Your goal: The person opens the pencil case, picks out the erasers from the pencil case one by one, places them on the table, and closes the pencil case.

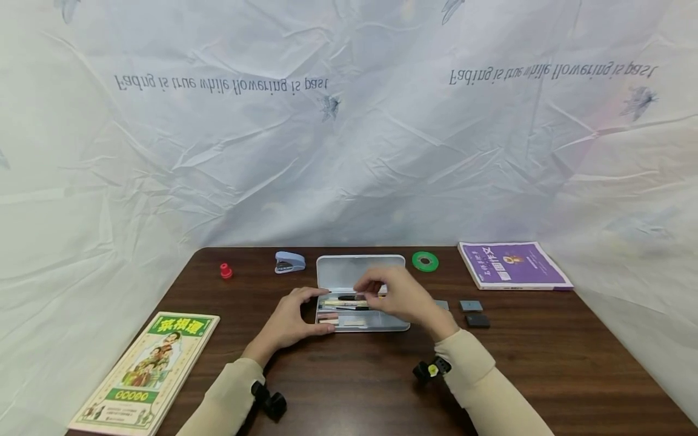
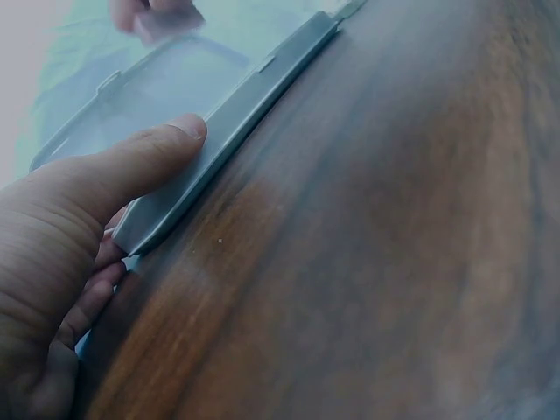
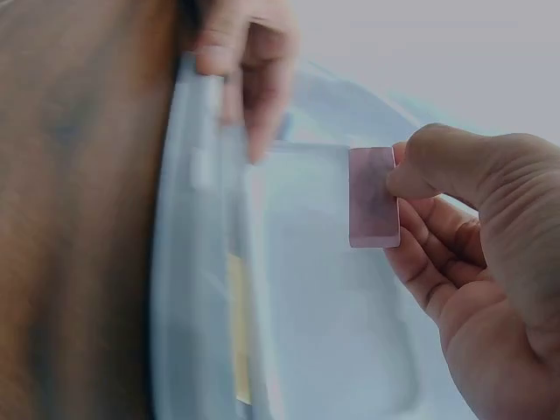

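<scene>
A pale metal pencil case [image 1: 361, 272] lies on the table with its lid raised at the back. My left hand [image 1: 291, 318] grips its left end, the thumb [image 2: 166, 153] against the front wall and the fingers round the far side. Between thumb and fingers, my right hand [image 1: 400, 295] pinches a small pink eraser [image 3: 374, 197] above the case. Pens [image 1: 349, 307] lie lengthwise inside, along with a pink and cream block [image 1: 328, 318] at the front left. The right hand hides part of the case's right side in the head view.
Behind the case are a light blue stapler [image 1: 289, 262] and a green tape roll [image 1: 425, 261]. A red stamp-like piece [image 1: 226, 270] stands left. Blue-grey [image 1: 471, 306] and dark blocks [image 1: 477, 320] lie right. A purple book [image 1: 515, 266] and a green-and-cream book [image 1: 147, 375] flank the table.
</scene>
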